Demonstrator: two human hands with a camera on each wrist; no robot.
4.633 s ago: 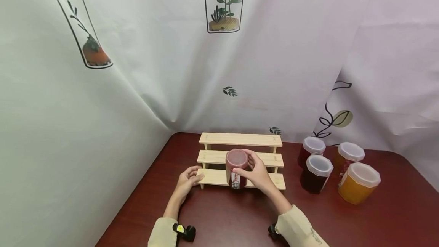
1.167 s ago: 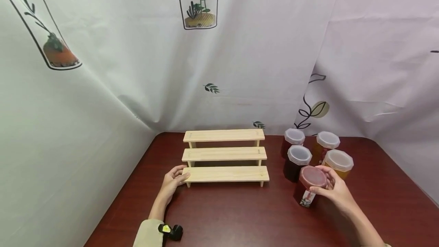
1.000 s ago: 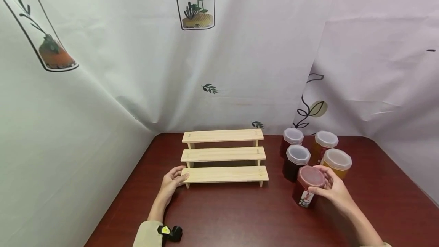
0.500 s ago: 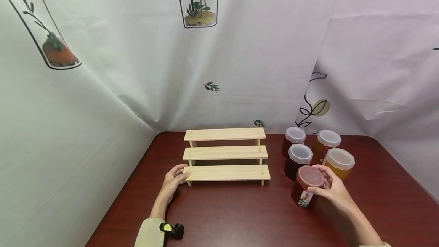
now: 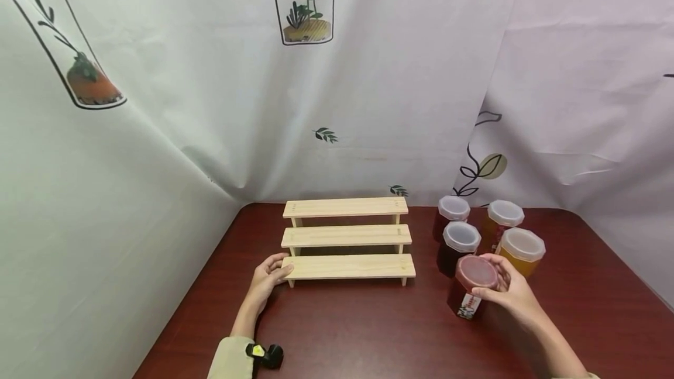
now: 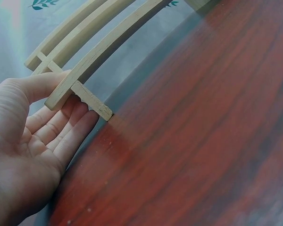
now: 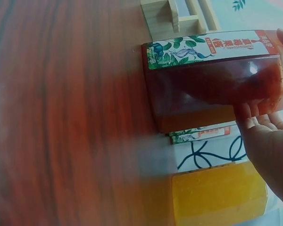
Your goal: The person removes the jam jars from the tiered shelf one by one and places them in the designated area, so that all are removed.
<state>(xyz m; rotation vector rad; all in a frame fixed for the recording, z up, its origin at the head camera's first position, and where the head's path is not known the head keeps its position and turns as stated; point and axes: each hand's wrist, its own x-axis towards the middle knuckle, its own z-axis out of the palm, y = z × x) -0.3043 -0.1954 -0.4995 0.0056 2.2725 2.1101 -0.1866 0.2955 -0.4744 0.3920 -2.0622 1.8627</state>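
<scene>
A three-tier pale wooden step shelf (image 5: 347,266) stands on the table. My left hand (image 5: 267,278) pinches the left end of its lowest step, thumb on top and fingers underneath, as the left wrist view shows. My right hand (image 5: 513,297) grips an octagonal jar of dark red jam (image 5: 468,294) near its lid, from the right side. The jar is upright, with its white label (image 7: 210,49) facing forward and a reddish lid (image 5: 477,271). Its base is at or very near the tabletop. Part of the right hand is hidden behind the jar.
Behind the held jar stand a dark jar (image 5: 457,250), a red jar (image 5: 450,218), an amber jar (image 5: 495,233) and a yellow jar (image 5: 521,256), all with whitish lids. The dark red wooden table (image 5: 337,332) meets a patterned cloth wall (image 5: 400,104) at the back and left.
From in front of the shelf, the red jam jar has travelled right, beside the other jars, in my right hand. Over the last second it barely moves. My left hand keeps holding the shelf.
</scene>
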